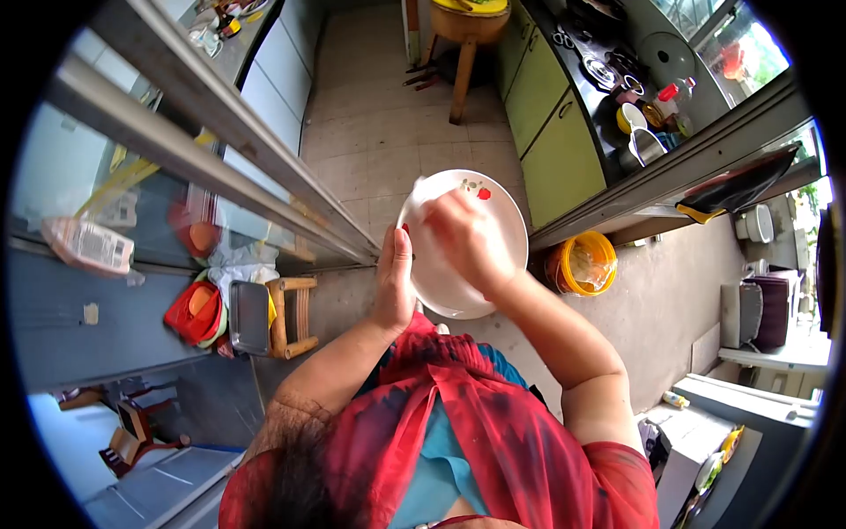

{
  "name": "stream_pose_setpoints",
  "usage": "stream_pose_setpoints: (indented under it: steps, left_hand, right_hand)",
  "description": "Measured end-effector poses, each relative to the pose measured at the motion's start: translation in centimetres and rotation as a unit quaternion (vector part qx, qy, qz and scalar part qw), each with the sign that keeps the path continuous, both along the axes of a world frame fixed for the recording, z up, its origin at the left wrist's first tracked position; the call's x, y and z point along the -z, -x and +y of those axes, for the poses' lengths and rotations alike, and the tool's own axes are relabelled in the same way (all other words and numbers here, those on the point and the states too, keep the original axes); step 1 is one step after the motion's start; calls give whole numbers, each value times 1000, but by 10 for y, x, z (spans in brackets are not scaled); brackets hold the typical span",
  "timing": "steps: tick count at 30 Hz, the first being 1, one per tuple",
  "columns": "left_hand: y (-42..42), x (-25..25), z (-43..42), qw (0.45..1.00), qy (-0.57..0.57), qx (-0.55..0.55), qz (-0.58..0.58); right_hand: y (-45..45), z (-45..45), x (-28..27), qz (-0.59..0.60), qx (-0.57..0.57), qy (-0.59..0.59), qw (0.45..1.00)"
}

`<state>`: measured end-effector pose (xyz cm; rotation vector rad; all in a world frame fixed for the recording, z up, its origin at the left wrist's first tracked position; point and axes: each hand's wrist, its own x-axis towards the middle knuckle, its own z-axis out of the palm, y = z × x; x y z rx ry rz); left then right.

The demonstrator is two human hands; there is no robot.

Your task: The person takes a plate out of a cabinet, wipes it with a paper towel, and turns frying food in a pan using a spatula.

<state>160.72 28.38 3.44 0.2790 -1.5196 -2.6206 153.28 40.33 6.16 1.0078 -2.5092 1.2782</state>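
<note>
In the head view my left hand (397, 275) grips the left rim of a large white plate (451, 295), thumb on top and the other fingers hidden below. Red flowers with green leaves decorate the plate near its edge. Over the plate's upper left part is my right hand (463, 231), smeared by motion. Its fingers are bent over a whitish blurred thing (419, 191) that looks like a cloth or tissue at the rim. The plate is held in front of my body, above the floor.
A yellow bucket (587, 264) stands on the floor to the right. At left are a small wooden stool (293, 317), a grey tray (249, 317) and a red basket (194, 310). Sliding door frames (238, 123) flank the kitchen opening. A wooden stand (463, 66) is farther ahead.
</note>
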Motion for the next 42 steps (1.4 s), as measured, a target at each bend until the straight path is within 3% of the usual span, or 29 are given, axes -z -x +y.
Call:
stream_pose_setpoints:
  steps: [2,4,6,9,10,12,14,15,18,20,22,24,26,27,28,30,31,33,34,36,38,39,40,42]
  left_hand:
    - [20,33,-10,999,-18,18,21]
    - [40,17,-12,997,76,-18,16]
    - [64,6,-15,999,40,-7,34]
    - [95,5,-13,998,19,35,45]
    - [107,5,-7,998,22,41,46]
    - [128,5,-1,995,22,84,56]
    - [147,5,7,994,49,82,53]
    - [159,30,6,992,-46,111,28]
    - [188,24,17,996,-51,68,8]
    - [214,26,25,996,-31,78,33]
    - [234,24,34,996,-11,88,27]
    - [249,7,54,993,58,92,53]
    - [264,-3,72,987,111,99,63]
    - [274,3,76,988,67,121,67]
    - [283,5,82,990,74,102,67]
    - [301,29,72,992,43,117,27]
    - [308,16,79,997,-17,75,21]
    - [329,16,75,997,25,59,43]
    - [339,16,76,998,19,49,41]
    - [360,9,76,994,81,63,44]
    - [386,2,80,987,123,85,58]
    - [398,0,83,984,132,94,70]
    - [412,-1,84,981,143,103,79]
    - [448,9,79,977,156,111,90]
  right_hand:
    - [-9,-2,-3,-26,-80,5,996]
    - [0,15,0,-57,-85,-36,994]
    - [26,43,11,-78,-67,-71,992]
    - [85,48,20,-6,155,-107,982]
    - [103,40,20,15,179,-105,978]
    - [125,14,10,50,158,43,985]
    - [117,0,-1,-22,69,20,997]
    - [115,1,-5,-1,19,43,999]
    - [117,44,7,-71,-31,5,997]
    - [137,85,11,-99,25,-68,993]
    - [178,113,21,-3,141,-83,987]
    - [221,112,22,7,250,-79,965]
    - [255,98,16,65,251,18,966]
    - [262,90,14,104,188,59,975]
    - [254,78,-1,0,127,98,987]
    - [250,82,4,-3,22,87,996]
    - [246,91,5,-26,-11,50,998]
    - [257,123,19,-52,-60,17,997]
    - [270,140,23,-87,-28,-22,996]
    - [313,158,39,22,120,-91,988]
    - [357,141,39,1,251,-52,967]
    - [378,125,36,58,257,58,963]
    - [396,115,26,88,216,63,970]
    - [407,84,7,37,118,90,988]
